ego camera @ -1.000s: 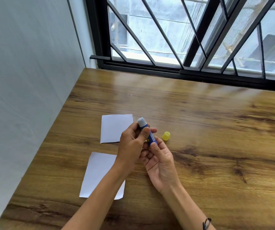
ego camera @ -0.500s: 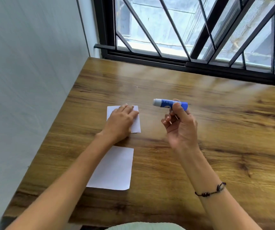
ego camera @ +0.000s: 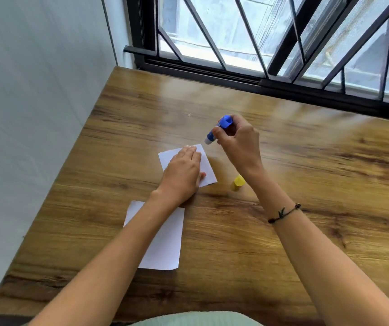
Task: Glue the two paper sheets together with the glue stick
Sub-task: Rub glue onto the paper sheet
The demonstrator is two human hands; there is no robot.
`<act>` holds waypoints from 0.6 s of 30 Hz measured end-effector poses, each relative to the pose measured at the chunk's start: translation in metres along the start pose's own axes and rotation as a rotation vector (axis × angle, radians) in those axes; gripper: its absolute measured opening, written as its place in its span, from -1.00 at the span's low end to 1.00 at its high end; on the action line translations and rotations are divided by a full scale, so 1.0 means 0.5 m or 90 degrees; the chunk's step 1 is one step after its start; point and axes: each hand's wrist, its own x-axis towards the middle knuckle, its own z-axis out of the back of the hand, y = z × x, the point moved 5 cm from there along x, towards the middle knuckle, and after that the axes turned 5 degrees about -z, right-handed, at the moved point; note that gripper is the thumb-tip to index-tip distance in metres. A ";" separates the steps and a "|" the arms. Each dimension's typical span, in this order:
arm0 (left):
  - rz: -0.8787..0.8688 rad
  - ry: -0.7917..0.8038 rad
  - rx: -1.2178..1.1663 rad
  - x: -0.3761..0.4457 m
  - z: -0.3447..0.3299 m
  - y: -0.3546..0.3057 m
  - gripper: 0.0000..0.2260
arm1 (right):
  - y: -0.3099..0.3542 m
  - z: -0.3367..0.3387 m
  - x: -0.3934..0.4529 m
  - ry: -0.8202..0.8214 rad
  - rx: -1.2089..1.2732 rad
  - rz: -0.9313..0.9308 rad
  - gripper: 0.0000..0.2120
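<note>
Head view: my right hand [ego camera: 237, 140] grips the blue glue stick [ego camera: 217, 129], cap off, with curled fingers; the white tip points down and left, poised above the far right corner of the far paper sheet [ego camera: 206, 164]; I cannot tell whether it touches. My left hand [ego camera: 182, 176] lies flat with straight fingers on that sheet, pressing it to the wooden table [ego camera: 306, 184]. The near paper sheet [ego camera: 165, 245] lies below my left wrist, apart from the far one. The yellow cap [ego camera: 237, 182] sits just beside my right wrist.
</note>
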 end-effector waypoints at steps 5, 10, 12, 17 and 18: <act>-0.011 0.060 -0.049 -0.002 0.019 0.016 -0.51 | 0.002 -0.029 0.024 0.041 -0.108 0.049 -0.80; -0.003 0.061 -0.082 -0.006 0.021 0.017 -0.51 | 0.002 -0.047 0.030 0.073 -0.125 0.069 -0.79; -0.001 0.057 -0.090 -0.006 0.021 0.017 -0.50 | 0.004 -0.052 0.030 0.083 -0.129 0.077 -0.79; 0.000 0.055 -0.091 -0.008 0.018 0.016 -0.49 | 0.005 -0.057 0.031 0.090 -0.149 0.089 -0.78; 0.001 0.054 -0.092 -0.008 0.018 0.016 -0.50 | 0.005 -0.057 0.031 0.090 -0.152 0.090 -0.78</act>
